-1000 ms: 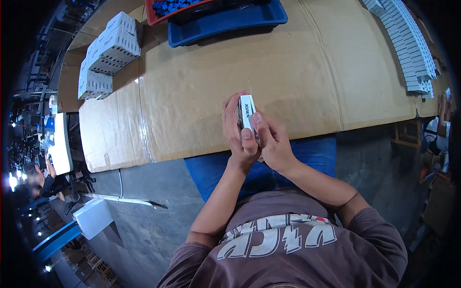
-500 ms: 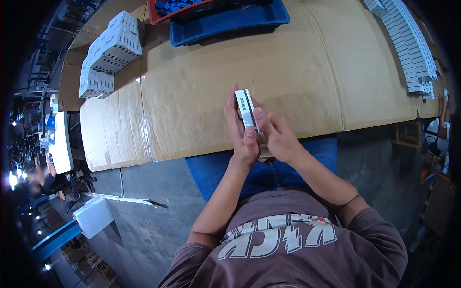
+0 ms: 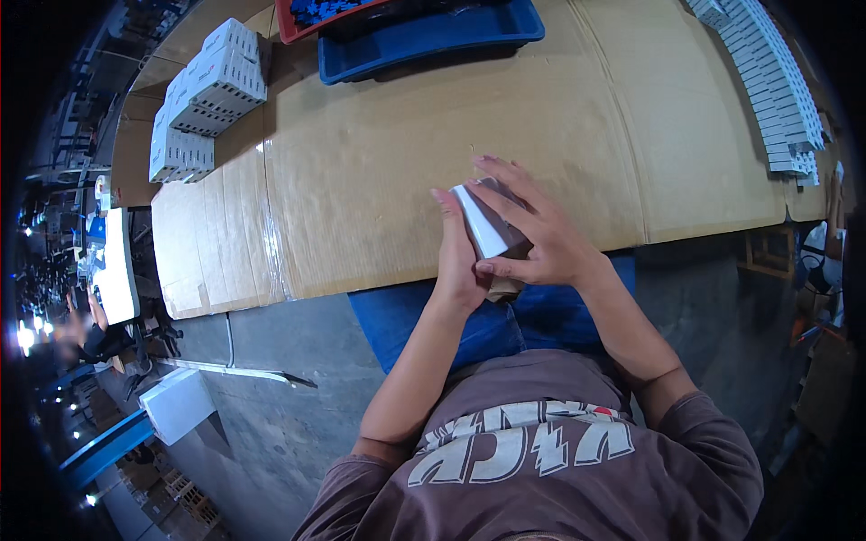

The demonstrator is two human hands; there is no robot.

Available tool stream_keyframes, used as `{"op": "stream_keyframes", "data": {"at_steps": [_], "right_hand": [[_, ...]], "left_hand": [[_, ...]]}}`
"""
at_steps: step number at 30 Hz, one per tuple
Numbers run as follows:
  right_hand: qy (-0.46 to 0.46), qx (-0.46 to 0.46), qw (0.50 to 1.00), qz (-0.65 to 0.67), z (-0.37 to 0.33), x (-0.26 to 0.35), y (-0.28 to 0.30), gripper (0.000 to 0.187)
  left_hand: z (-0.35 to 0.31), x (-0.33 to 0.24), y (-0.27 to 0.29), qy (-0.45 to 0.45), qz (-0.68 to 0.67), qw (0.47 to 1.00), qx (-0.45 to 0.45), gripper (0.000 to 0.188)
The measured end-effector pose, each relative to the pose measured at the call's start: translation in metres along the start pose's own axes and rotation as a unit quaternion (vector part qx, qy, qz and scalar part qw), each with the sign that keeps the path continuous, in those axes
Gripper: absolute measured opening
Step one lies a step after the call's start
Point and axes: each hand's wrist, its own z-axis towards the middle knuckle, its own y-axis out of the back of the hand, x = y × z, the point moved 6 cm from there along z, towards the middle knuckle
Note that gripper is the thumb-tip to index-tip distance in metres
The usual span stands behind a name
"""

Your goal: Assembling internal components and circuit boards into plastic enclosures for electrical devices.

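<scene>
Here, over the near edge of the broad, cardboard-covered surface point(image 3: 388, 180), good handling calls, I'd judge, for light, even pressure from both sides, so that no wall dents and no corner slips! Look at the right hand point(image 3: 548, 236), partly spread, its fingers bent over the far part and its thumb at the near end, while the left hand point(image 3: 460, 260) stays loosely cupped, its fingers lying along the left side! And right there between the two, tilted and gripped from both sides, is the small white box point(image 3: 484, 225), pale face showing
</scene>
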Motion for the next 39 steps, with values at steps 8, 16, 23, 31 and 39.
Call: {"op": "stream_keyframes", "data": {"at_steps": [8,16,23,31,39], "right_hand": [[0.067,-0.05,0.996,0.029,0.01,-0.004,0.01,0.09],[0.103,-0.108,0.987,0.062,0.007,-0.004,0.008,0.077],[0.02,-0.211,0.952,0.223,0.0,-0.019,0.004,0.079],[-0.1,-0.171,0.916,0.35,0.001,-0.023,0.0,0.067],[-0.003,-0.088,0.978,0.189,-0.003,-0.008,-0.005,0.059]], "left_hand": [[-0.005,0.001,-0.006,-0.026,0.014,1.0,0.004,0.078],[-0.003,0.0,-0.003,-0.03,0.001,1.0,0.001,0.075],[0.008,0.006,-0.005,-0.127,0.067,0.988,0.049,0.076],[0.001,-0.018,-0.005,-0.269,0.237,0.933,0.002,0.083],[0.005,-0.015,0.016,-0.142,0.095,0.982,-0.083,0.062]]}}
